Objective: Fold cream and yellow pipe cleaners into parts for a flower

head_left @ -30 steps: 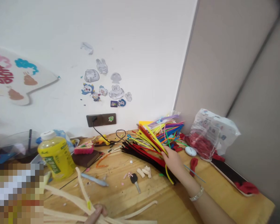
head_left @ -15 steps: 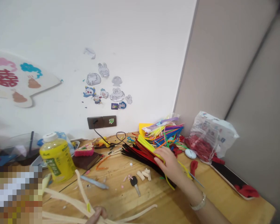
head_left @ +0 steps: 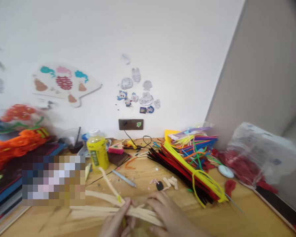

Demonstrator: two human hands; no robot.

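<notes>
At the bottom centre, my left hand [head_left: 115, 222] grips a bundle of cream pipe cleaners [head_left: 108, 205], which has a small yellow tag on one stem. My right hand [head_left: 164, 212] lies over the bundle's right part, blurred, so its grip is unclear. To the right of my hands is a heap of black, red and yellow pipe cleaners [head_left: 187, 174], with a yellow loop on top. Beyond it lies a bunch of multicoloured pipe cleaners [head_left: 193, 141].
The wooden desk [head_left: 140, 172] holds a car key [head_left: 160, 186], cream pieces [head_left: 171, 182], a blue pen [head_left: 124, 178] and a yellow bottle [head_left: 97, 154]. Orange pipe-cleaner flowers [head_left: 17, 148] sit left. A bag with red material [head_left: 251, 154] and a white mouse [head_left: 225, 171] sit right.
My right hand has left the coloured heap and moved left onto the cream bundle. The yellow pipe cleaners now lie on the heap. The view has swung left, showing orange flowers.
</notes>
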